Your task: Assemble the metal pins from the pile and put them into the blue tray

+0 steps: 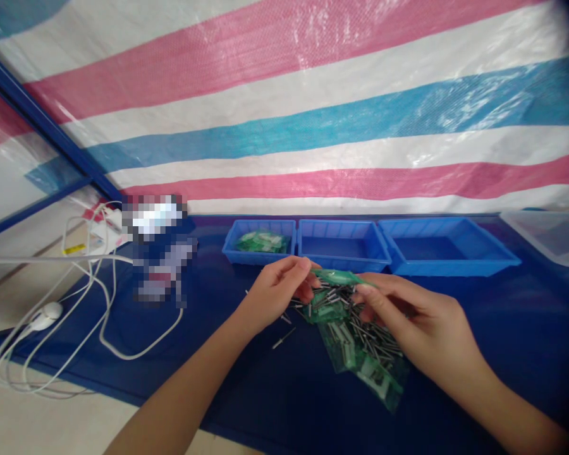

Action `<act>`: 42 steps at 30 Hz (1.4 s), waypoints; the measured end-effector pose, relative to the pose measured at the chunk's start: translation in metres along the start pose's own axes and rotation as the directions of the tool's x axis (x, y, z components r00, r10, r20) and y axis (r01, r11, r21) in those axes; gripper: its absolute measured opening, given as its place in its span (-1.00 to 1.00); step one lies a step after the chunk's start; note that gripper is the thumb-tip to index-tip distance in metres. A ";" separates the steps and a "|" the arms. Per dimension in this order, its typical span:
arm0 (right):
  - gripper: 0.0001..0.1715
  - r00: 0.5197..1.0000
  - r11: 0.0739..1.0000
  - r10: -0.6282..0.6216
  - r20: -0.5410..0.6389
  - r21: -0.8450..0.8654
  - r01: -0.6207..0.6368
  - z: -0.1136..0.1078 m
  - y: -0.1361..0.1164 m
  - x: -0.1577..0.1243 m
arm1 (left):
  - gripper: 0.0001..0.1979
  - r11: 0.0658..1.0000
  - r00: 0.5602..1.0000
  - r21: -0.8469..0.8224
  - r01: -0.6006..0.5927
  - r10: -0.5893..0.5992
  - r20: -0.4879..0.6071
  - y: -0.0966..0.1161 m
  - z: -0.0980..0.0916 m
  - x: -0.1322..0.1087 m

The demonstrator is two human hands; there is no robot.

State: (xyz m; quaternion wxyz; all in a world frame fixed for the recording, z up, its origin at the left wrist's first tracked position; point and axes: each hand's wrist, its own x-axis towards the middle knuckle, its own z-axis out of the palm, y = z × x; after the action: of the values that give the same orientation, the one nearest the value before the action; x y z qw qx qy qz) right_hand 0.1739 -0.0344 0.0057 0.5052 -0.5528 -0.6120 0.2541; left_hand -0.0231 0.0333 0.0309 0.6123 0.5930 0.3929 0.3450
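Left hand (279, 287) and right hand (412, 316), one green packet (337, 277) pinched between them.
Each hand's got an end between thumb and fingers, so the packet sits right in the gap, over a messy pile of metal pins (374, 335) and more green packets (346, 344) mid-table (275, 392). Three blue bins (344, 257) line the table's far edge, the left one holding some packets too, and white cables (128, 357) loop near the left edge.

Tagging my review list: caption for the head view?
Left hand and right hand hold a green plastic packet over piled silvery metal pins, near three rectangular blue plastic trays.
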 end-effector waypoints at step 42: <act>-0.68 0.997 0.997 -0.077 0.014 -0.012 0.077 -0.001 0.001 0.006 | -0.67 0.935 0.720 0.240 -0.260 0.353 -0.598 0.002 -0.080 0.032</act>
State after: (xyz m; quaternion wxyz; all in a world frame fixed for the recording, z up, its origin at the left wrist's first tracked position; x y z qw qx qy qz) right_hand 0.1759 -0.0290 0.0070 0.5071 -0.5301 -0.6379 0.2345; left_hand -0.0801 0.0985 0.0313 0.3359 0.5401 0.4946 0.5923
